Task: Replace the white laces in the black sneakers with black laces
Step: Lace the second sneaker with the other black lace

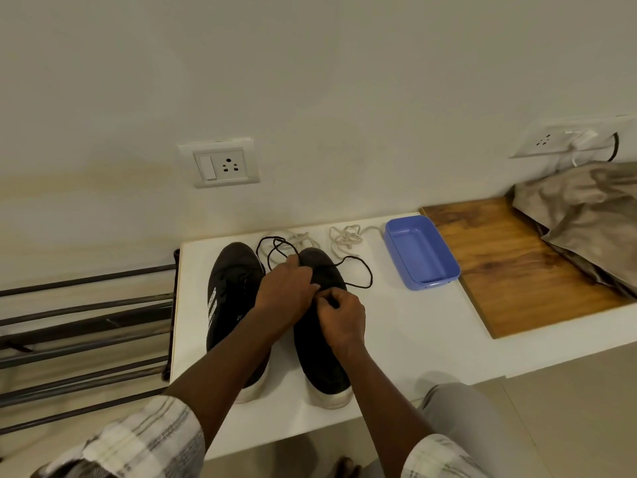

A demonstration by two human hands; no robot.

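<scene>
The white table (396,339) is being used as the work surface, with the 2 black sneakers standing side by side on it, toes toward the wall. The striped sneaker (229,291) is being left alone, while the plain sneaker (320,360) is being laced. The left hand (286,291) is being curled over its eyelet area, fingers closed on the black lace (365,274). The right hand (343,315) is being held just beside it, fingertips pinching the same lace narrowly (the eyelets themselves are being hidden by both hands). Slack is being left in 2 loose loops past the toe, 1 of them overlapping the white laces (344,238) lying behind. Trouble is being risked if a hard pull is made: the loops could be tangled with the white laces, an eyelet could be skipped unseen, or the 2 ends could be left uneven.
</scene>
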